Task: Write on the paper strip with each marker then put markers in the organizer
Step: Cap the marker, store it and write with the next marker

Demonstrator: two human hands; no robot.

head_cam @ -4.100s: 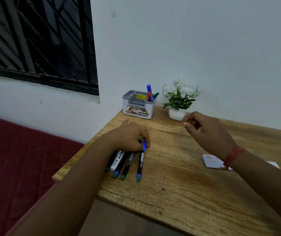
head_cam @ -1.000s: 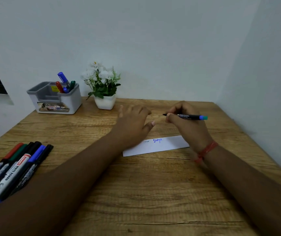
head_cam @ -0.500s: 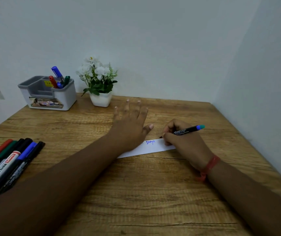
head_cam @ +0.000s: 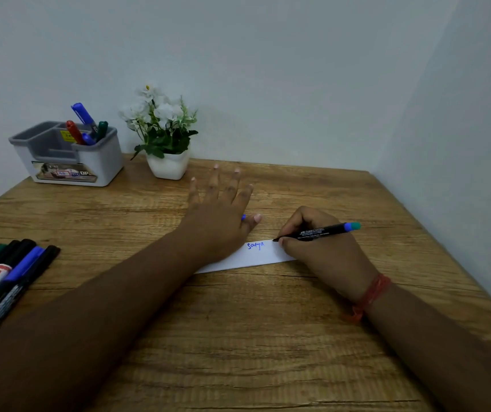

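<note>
Pinching marker [head_cam: 321, 232] in right hand [head_cam: 324, 251], tip touching paper strip [head_cam: 256, 257] beside blue word; strip running left-right; left hand [head_cam: 220, 215] pressing flat, I'm writing rightward.

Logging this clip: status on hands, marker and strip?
Left hand flat, pinning white paper strip. Right hand grips black blue-ended marker, tip at strip beside blue writing. Nothing in the way.
</note>
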